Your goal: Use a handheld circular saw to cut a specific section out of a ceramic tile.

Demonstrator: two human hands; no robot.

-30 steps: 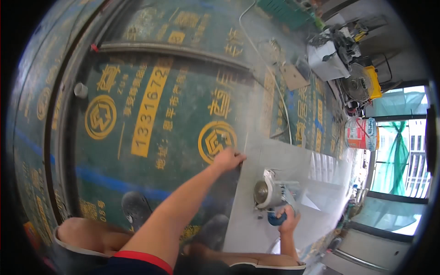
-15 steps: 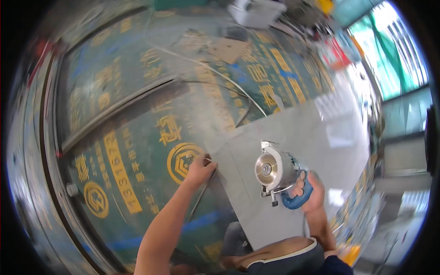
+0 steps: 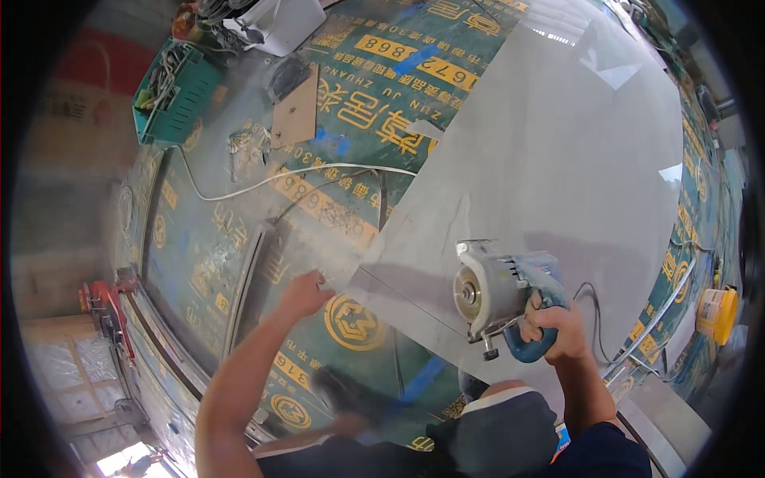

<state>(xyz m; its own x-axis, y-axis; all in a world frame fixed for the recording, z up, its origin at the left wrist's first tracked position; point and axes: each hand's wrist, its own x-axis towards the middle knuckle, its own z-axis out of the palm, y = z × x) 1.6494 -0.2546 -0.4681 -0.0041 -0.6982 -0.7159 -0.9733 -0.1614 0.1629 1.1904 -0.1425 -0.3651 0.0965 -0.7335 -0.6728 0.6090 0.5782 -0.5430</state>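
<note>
My right hand (image 3: pixel 555 328) is wrapped round the blue handle of a handheld tile saw (image 3: pixel 490 291), a silver-and-blue cutter with a round disc facing left. The saw is held over a large grey tile slab (image 3: pixel 542 175). A thin dark line (image 3: pixel 410 301) crosses the slab's near left corner toward the saw. Left of the slab, my left hand (image 3: pixel 305 295) is over the printed floor sheet, its thumb apart from the loosely bent fingers. Nothing shows in it, and it touches neither slab nor saw.
Green printed sheeting (image 3: pixel 319 390) covers the floor. A white cable (image 3: pixel 295 170) runs to the slab's far left edge. A teal crate (image 3: pixel 187 99), a white tub (image 3: pixel 279 24) and a brown board (image 3: pixel 295 107) are at the far left. A yellow bucket (image 3: pixel 716 315) stands right. A metal rail (image 3: pixel 249 279) lies left.
The view has swung to the right, bringing the teal crate and yellow bucket into sight. My left hand has moved back from the slab's corner. The saw stays in my right hand.
</note>
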